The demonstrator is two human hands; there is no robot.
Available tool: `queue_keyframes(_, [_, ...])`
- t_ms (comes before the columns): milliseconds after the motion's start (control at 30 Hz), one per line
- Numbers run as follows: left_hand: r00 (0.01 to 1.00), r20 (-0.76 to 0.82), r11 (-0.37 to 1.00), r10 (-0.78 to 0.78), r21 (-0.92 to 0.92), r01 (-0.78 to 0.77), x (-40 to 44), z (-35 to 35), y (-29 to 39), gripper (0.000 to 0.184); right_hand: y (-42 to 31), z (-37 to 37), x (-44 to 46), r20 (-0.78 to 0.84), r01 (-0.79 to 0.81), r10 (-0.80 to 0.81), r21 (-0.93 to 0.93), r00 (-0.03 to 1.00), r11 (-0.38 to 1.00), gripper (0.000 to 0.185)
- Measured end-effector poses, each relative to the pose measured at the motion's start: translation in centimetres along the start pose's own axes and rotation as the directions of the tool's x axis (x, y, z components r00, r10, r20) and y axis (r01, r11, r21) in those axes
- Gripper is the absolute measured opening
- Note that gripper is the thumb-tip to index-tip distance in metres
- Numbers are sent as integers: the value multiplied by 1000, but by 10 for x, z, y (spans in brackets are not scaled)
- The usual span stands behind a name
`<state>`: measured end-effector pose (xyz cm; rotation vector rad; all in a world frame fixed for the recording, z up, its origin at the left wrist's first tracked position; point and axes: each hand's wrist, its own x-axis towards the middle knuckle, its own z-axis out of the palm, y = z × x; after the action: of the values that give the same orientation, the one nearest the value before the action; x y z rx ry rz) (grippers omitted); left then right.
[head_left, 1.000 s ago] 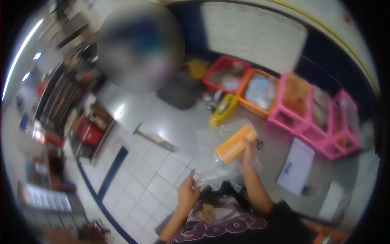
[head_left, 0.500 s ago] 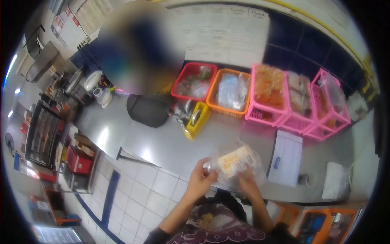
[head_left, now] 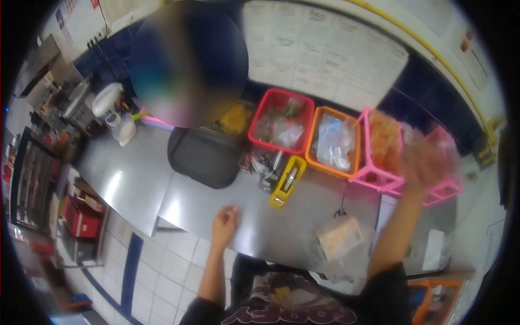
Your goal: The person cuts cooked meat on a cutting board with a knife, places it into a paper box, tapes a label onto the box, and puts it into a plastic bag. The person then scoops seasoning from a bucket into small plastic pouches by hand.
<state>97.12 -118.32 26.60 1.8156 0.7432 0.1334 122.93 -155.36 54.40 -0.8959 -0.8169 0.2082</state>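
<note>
Whereas both hands were on the bagged packet (head_left: 338,238) half a second ago, neither touches it now. It lies in its clear wrap on the steel table (head_left: 254,230), between the two hands, nearer the body than the right hand (head_left: 425,162) and just beside the right forearm.

Right hand: raised away from the packet, out at the pink baskets (head_left: 370,176). Motion blur; cannot tell whether its fingers are apart or together, or whether they touch anything there. The orange-filled bags (head_left: 383,138) are just to its left.

Left hand (head_left: 223,219): drawn off to the left, over the near table edge, well apart from the packet. Fingers curled, tips near the thumb; cannot tell whether anything small is pinched between them.

Ahead and to the right of the left hand: yellow tape dispenser (head_left: 287,181), untouched. Scissors (head_left: 340,209) just beyond the packet.

Reading (judgement): with the packet put down, its handling seems paused, and the work centres on the baskets within the right hand's reach.
</note>
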Motion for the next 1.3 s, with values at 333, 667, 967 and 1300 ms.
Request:
queue_keyframes(333, [916,-243,820,319,556,-138,53,-19,-72,15,342,-46,31,-499,-375,283,-839,819,-393,23])
queue_keyframes(667, [952,-131,766,276,628,-136,60,-16,-72,16,312,-178,-74,-671,-645,-40,-691,740,-326,38])
queue_keyframes(967, [963,-91,767,255,625,-144,58,-10,-59,16,229,-128,-11,-870,-542,304,-483,389,-688,36])
queue_keyframes(1300, [894,-93,700,438,660,-274,60,-8,-71,17,231,-189,37,-780,-648,36,-543,625,-534,25])
